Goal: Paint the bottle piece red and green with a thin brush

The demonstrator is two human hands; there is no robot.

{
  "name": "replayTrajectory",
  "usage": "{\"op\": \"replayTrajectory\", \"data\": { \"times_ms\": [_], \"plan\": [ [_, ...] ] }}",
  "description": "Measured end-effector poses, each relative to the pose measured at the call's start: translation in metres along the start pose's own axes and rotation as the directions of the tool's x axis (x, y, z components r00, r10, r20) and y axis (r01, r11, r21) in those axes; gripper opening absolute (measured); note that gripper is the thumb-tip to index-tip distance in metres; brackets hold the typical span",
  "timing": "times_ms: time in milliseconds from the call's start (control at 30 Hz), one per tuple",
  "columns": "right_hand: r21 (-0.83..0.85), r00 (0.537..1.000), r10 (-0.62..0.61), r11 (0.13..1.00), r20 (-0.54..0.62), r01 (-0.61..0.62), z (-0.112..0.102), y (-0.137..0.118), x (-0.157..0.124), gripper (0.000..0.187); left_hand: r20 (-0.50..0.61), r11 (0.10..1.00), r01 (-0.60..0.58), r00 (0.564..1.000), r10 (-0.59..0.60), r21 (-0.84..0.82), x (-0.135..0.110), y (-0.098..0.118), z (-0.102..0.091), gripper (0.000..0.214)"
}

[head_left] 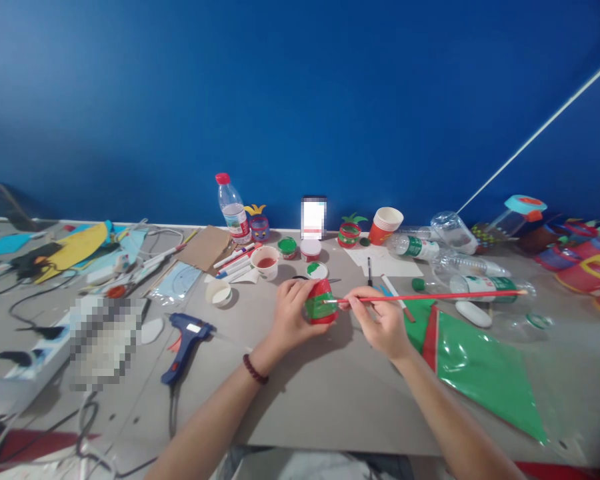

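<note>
My left hand [289, 313] is wrapped round a small red cup with a green band [321, 303], holding it on its side above the grey table [320, 400]. My right hand [380, 320] pinches a long red paintbrush [430, 297], whose tip touches the green band. The brush handle points off to the right. A dark bead bracelet [255, 369] circles my left wrist.
A blue glue gun [185, 343] lies left of my hands. Behind them stand paint pots [287, 247], a paper cup of red paint [265, 261], a water bottle [233, 209] and stacked red cups [386, 225]. Green sheet in plastic [480, 367] lies to the right, cables and a power strip at far left.
</note>
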State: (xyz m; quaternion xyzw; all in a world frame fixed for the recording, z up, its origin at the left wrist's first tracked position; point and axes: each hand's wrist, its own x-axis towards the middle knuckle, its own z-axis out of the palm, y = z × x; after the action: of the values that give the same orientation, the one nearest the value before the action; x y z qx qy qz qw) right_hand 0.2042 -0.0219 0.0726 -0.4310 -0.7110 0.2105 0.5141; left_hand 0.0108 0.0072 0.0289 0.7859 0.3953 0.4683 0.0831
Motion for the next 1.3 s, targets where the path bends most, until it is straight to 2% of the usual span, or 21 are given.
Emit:
{"op": "replayTrajectory", "data": {
  "times_ms": [533,633,733,833,967,1133,1300],
  "plan": [
    [-0.103,0.99,-0.134,0.986,-0.052,0.129,-0.013,0.01,0.004,0.015,-0.001,1.0,0.001,1.0,-0.002,-0.006,-0.001,-0.001,0.001,0.072],
    [-0.058,0.991,-0.102,0.994,-0.083,0.097,-0.013,0.013,0.002,0.015,0.004,1.0,0.005,1.0,-0.005,-0.013,-0.001,-0.002,0.0,0.072],
    [0.07,0.993,-0.007,0.997,-0.116,0.015,-0.01,0.014,0.0,0.013,0.008,1.0,0.015,1.0,-0.015,-0.021,0.0,-0.001,-0.001,0.071],
    [0.15,0.996,0.057,0.988,-0.07,-0.046,-0.004,0.012,-0.002,0.012,0.012,1.0,0.002,1.0,-0.002,-0.011,-0.001,-0.001,0.0,0.071],
    [0.075,1.0,0.006,0.997,-0.021,-0.004,0.002,0.008,-0.004,0.012,-0.004,1.0,-0.029,1.0,0.029,0.006,-0.002,0.0,0.003,0.071],
    [-0.058,0.994,-0.109,0.993,-0.027,0.107,0.001,0.004,-0.003,0.014,0.012,0.999,-0.033,0.999,0.033,0.021,-0.002,0.002,0.004,0.07],
    [-0.105,0.989,-0.141,0.985,-0.055,0.134,-0.003,0.007,0.0,0.015,-0.011,1.0,-0.016,1.0,0.016,0.009,-0.001,0.001,0.001,0.071]
  ]
}}
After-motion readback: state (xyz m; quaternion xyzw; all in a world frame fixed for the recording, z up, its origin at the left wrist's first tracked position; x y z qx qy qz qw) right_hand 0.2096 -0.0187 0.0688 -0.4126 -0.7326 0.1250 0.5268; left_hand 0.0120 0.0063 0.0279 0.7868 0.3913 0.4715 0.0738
